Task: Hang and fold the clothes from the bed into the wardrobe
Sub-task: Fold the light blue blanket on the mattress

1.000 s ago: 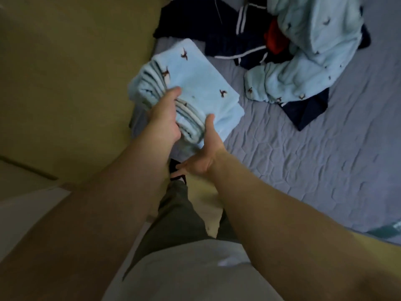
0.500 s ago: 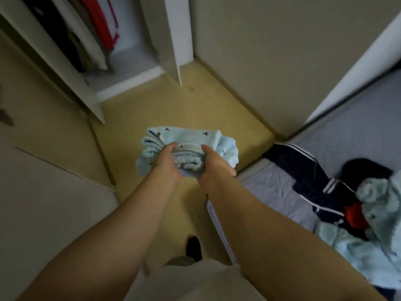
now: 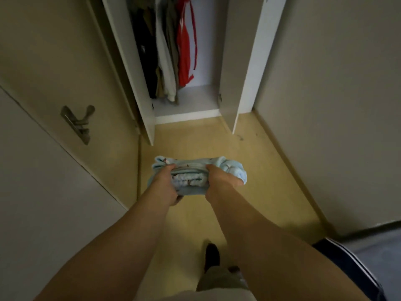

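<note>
The folded light-blue garment (image 3: 189, 178), printed with small dark figures, was held in the air above the yellowish floor (image 3: 267, 183), in front of the open wardrobe (image 3: 187, 116) and well apart from it. It was bunched into a thick stack of layers, its folded edges facing the person. Both hands gripped it from the near side. The left hand (image 3: 164, 185) clasped the left end, thumb on top and fingers curled beneath. The right hand (image 3: 219, 180) clasped the right end the same way, and a rounded lump of blue cloth bulged out past its knuckles. Bare forearms ran back from both hands toward the camera.

Beyond the bundle the wardrobe stood with its two white doors swung outward. Inside, clothes hung close together on the left: a dark garment (image 3: 145, 51), a pale one (image 3: 165, 61) and a red one (image 3: 184, 46). The pale bottom panel under them showed bare on the right side.

On the left a beige door carried a metal handle (image 3: 77, 124). A dark shoe (image 3: 211, 256) rested on the floor below the arms. At the lower right a corner of the bed (image 3: 375, 242) showed, with a navy garment with white stripes (image 3: 347, 265) lying at its edge.
</note>
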`<state>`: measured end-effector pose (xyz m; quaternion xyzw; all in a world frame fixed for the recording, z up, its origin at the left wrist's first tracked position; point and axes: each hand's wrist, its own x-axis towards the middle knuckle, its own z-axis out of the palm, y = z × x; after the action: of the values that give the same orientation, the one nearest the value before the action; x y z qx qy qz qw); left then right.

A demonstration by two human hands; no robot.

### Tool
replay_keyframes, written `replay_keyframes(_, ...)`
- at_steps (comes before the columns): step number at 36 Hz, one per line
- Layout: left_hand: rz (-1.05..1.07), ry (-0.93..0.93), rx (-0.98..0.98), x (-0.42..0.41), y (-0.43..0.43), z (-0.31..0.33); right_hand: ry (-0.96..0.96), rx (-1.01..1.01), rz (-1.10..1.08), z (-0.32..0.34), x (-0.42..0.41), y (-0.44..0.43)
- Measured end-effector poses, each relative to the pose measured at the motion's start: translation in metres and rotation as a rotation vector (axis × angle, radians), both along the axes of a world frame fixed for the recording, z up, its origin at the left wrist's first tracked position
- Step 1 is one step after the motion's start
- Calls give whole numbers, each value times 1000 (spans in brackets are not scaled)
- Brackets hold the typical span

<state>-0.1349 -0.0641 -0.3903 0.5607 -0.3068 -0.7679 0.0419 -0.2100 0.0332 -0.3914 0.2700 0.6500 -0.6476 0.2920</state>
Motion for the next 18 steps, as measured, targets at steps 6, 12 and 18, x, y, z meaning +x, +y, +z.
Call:
replay_keyframes(6,45,86,-82,-78,-70,29,179,6,138,15,-96,-69)
replay_keyframes(12,141,233,-164,-174,-147,90,333,-15,133,75,-203,-145)
replay_keyframes(18,197,336,-253,-262,-235,161,381,-232,158,146,-300,-234)
